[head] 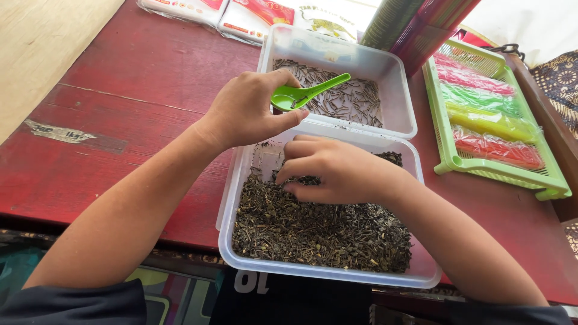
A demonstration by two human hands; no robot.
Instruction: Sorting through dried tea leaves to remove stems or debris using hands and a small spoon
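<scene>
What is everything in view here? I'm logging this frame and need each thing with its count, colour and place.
near tub: 1, clear plastic, table's front edge, full of dark dried leaves
far tub: 1, clear plastic, behind it, thin layer of dark sticks
green spoon: 1, over the far tub
tray: 1, light green, right side
packets: several; pink, green, yellow, red; in the tray
sachets: a few, white and red, far edge
table: 1, red
left hand: holds the spoon
right hand: fingers in the leaves
</scene>
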